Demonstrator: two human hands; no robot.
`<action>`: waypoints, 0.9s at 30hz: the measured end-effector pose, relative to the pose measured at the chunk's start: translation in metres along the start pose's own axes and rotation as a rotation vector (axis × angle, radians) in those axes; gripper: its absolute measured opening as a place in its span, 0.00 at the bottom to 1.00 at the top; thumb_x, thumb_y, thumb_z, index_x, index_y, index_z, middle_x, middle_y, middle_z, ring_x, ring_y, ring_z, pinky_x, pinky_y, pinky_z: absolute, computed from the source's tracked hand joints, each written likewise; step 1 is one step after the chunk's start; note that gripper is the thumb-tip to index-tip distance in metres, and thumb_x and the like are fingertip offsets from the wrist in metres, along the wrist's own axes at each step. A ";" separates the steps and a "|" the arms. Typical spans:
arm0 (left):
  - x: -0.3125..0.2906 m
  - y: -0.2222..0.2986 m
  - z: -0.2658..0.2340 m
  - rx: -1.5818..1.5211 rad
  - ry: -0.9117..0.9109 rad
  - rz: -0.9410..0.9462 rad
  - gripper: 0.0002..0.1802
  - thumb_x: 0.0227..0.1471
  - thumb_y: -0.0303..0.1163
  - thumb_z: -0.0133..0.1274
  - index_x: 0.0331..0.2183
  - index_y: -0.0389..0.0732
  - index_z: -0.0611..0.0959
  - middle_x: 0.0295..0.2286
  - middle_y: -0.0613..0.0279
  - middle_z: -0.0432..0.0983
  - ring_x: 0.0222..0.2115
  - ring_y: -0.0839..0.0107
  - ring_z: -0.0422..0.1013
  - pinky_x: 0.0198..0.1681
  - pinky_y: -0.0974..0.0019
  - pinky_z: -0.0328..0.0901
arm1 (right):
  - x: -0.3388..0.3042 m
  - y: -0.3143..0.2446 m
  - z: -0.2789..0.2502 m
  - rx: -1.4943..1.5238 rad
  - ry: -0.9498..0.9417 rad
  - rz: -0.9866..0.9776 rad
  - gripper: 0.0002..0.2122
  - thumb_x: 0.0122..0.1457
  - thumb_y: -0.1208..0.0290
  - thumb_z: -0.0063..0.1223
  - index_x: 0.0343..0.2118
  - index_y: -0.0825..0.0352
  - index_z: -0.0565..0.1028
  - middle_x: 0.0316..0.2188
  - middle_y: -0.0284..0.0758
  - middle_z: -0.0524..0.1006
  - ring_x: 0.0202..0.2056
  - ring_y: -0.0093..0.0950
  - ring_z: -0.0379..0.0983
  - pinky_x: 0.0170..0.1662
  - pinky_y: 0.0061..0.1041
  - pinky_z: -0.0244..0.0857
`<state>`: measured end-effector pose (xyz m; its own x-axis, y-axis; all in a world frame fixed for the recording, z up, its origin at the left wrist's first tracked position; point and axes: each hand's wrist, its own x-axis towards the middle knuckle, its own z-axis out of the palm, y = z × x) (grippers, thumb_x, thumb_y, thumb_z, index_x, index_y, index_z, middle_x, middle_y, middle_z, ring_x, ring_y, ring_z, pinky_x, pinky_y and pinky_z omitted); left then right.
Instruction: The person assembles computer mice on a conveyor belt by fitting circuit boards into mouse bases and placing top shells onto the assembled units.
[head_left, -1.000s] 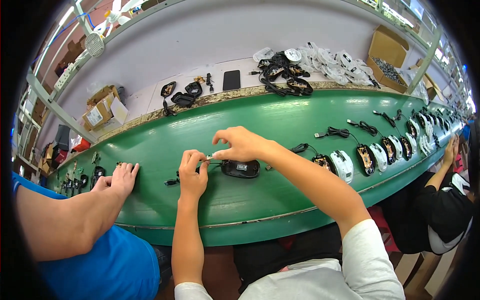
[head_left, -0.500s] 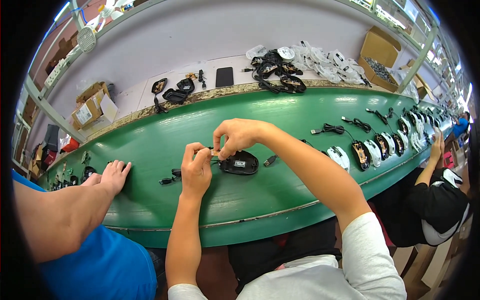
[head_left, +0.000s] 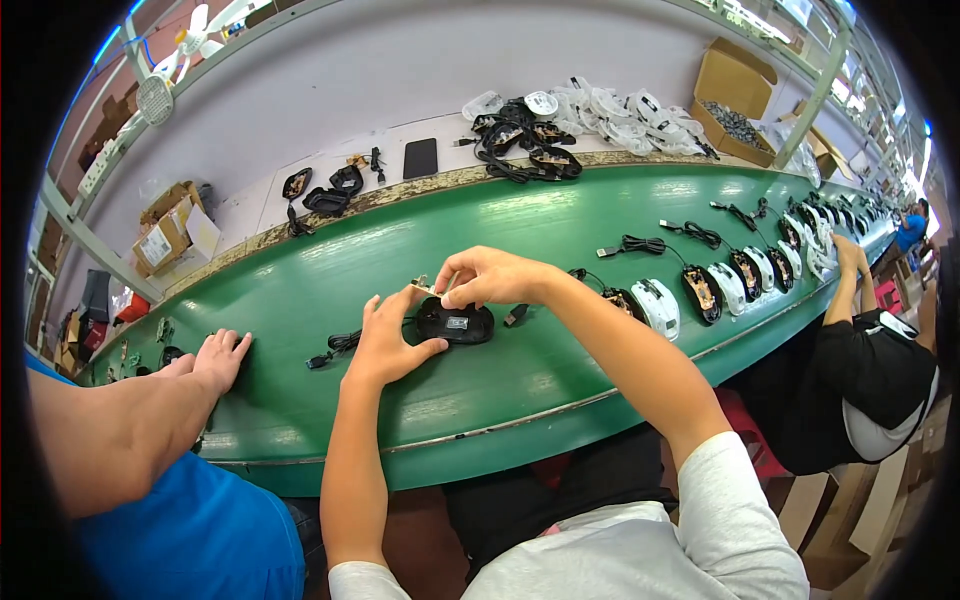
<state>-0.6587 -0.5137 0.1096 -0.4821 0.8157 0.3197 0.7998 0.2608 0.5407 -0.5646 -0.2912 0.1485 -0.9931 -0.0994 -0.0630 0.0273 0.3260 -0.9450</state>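
the small circuit board (head_left: 424, 288) is held over the far left end of the black mouse shell (head_left: 475, 326), seemingly clamped between the thumb and fingers of the right hand (head_left: 495, 277); with so little of it to grip, a slip or tilt could bring it down crooked against the shell's rim. the left hand (head_left: 385, 340), at the shell's left, has thumb and forefinger spread apart, the thumb at the shell's near edge and the forefinger close to the board, though i cannot tell if it touches. pressure from that thumb alone could swivel the shell out of line. the black cable (head_left: 343, 342), bundled left of the shell, could snag on the left wrist and tug at what it is joined to. just right of the shell lies a dark plug (head_left: 516, 315), which a dropping right hand could sweep into it. farther right of the shell, the white mouse cover (head_left: 657, 308) sits on the green tabletop (head_left: 540, 385) near the right forearm, and a lowered elbow might knock it.
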 end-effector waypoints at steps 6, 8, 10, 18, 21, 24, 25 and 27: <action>-0.012 0.022 0.009 -0.029 -0.015 -0.087 0.41 0.34 0.34 0.73 0.51 0.38 0.74 0.42 0.56 0.80 0.44 0.58 0.72 0.60 0.53 0.56 | -0.026 0.012 0.005 0.038 0.088 -0.009 0.13 0.55 0.71 0.62 0.43 0.67 0.79 0.31 0.33 0.79 0.33 0.24 0.73 0.36 0.22 0.67; -0.020 0.024 0.015 -0.017 0.011 -0.077 0.41 0.33 0.35 0.74 0.50 0.38 0.74 0.42 0.57 0.80 0.43 0.58 0.72 0.60 0.53 0.56 | -0.037 0.015 0.013 -0.097 0.117 -0.074 0.13 0.54 0.72 0.62 0.42 0.66 0.79 0.31 0.33 0.79 0.33 0.24 0.73 0.36 0.23 0.68; -0.029 0.025 0.020 0.016 0.067 -0.051 0.40 0.32 0.35 0.75 0.48 0.39 0.75 0.41 0.58 0.80 0.42 0.60 0.72 0.60 0.54 0.55 | -0.050 0.017 0.024 -0.368 0.176 -0.217 0.13 0.52 0.74 0.63 0.42 0.65 0.79 0.32 0.33 0.78 0.33 0.26 0.73 0.36 0.24 0.68; -0.030 0.027 0.026 -0.052 0.123 -0.014 0.38 0.31 0.37 0.76 0.45 0.40 0.75 0.40 0.60 0.79 0.41 0.62 0.72 0.61 0.54 0.54 | -0.060 0.041 0.041 -0.553 0.345 -0.429 0.12 0.49 0.76 0.66 0.39 0.64 0.80 0.36 0.34 0.77 0.34 0.32 0.73 0.38 0.28 0.70; -0.028 0.031 0.027 -0.016 0.117 0.031 0.37 0.31 0.37 0.76 0.44 0.41 0.76 0.39 0.61 0.79 0.41 0.62 0.72 0.61 0.53 0.54 | -0.062 0.045 0.045 -0.713 0.353 -0.482 0.09 0.51 0.76 0.65 0.36 0.64 0.80 0.37 0.35 0.77 0.35 0.33 0.74 0.39 0.30 0.70; -0.029 0.030 0.027 -0.003 0.106 0.080 0.34 0.33 0.37 0.75 0.44 0.42 0.78 0.40 0.60 0.79 0.42 0.62 0.72 0.62 0.51 0.53 | -0.062 0.044 0.043 -0.822 0.281 -0.428 0.08 0.52 0.75 0.64 0.36 0.64 0.80 0.37 0.36 0.77 0.36 0.34 0.74 0.39 0.30 0.70; -0.029 0.030 0.027 0.005 0.102 0.105 0.32 0.34 0.37 0.74 0.43 0.43 0.79 0.41 0.60 0.79 0.42 0.62 0.72 0.62 0.50 0.53 | -0.063 0.043 0.043 -0.876 0.245 -0.401 0.08 0.52 0.75 0.64 0.36 0.65 0.80 0.37 0.36 0.77 0.36 0.35 0.74 0.40 0.30 0.70; -0.029 0.027 0.029 0.010 0.095 0.131 0.30 0.35 0.37 0.73 0.43 0.44 0.80 0.41 0.60 0.78 0.43 0.62 0.72 0.62 0.50 0.53 | -0.063 0.041 0.043 -0.929 0.208 -0.371 0.07 0.53 0.75 0.63 0.36 0.65 0.80 0.37 0.36 0.76 0.36 0.35 0.74 0.40 0.31 0.71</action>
<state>-0.6124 -0.5155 0.0922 -0.4047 0.7906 0.4596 0.8613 0.1606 0.4820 -0.4958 -0.3118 0.1001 -0.9234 -0.2060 0.3239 -0.2976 0.9171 -0.2651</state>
